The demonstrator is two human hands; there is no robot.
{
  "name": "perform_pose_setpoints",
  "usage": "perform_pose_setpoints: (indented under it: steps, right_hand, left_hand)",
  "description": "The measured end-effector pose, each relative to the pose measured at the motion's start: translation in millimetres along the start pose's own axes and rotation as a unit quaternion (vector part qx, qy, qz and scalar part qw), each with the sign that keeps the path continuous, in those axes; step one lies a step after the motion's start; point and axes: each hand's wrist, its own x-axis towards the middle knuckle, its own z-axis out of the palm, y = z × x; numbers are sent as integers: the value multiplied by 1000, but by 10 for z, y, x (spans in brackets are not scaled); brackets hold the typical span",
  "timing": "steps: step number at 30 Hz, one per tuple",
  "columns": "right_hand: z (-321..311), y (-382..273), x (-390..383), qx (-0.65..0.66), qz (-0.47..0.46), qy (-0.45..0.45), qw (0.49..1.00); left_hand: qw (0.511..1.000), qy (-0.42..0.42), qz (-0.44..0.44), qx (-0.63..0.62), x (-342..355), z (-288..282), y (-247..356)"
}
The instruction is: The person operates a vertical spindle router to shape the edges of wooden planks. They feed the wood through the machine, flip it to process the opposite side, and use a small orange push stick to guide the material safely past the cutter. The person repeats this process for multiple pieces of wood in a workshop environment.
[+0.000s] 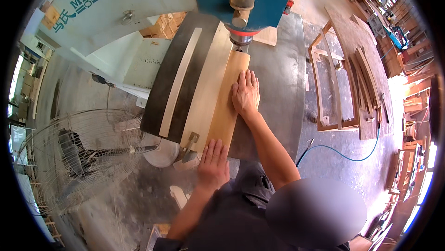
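A flat wooden board [227, 98] lies lengthwise on the grey metal table of a woodworking machine, along a paler wooden strip [207, 82] on its left. My right hand [247, 94] rests on the board's right side, fingers stretched toward its far end. At the near end my left hand [214, 167] touches the board with extended fingertips. The machine's spindle chuck [241, 39] sits just above the board's far end; the bit's tip is hard to make out. Beside my left fingers, a small metal clamp [190, 142] grips the near end of the pale strip.
Left of the pale strip, a narrow wooden slat [181, 80] lies on a dark plate. A wire-caged fan [83, 153] stands on the floor at the left. To the right are a low bench [371, 84] with wood pieces, a wooden frame [320, 84] and a blue hose [340, 153].
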Motion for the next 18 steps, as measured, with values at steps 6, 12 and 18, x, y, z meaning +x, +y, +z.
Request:
perform_pose_setpoints:
  steps: [6,12,18]
  right_hand:
    - [-46,10,48,-3,9,-12,1000]
    - [9,45,58,-1,-15,29,999]
    - [29,67,85,5,-18,36,999]
  left_hand:
    - [1000,0,1,-1,72,-14,9]
    - [1000,10,7,-2,93,1,-1]
    - [1000,14,7,2,118,19,0]
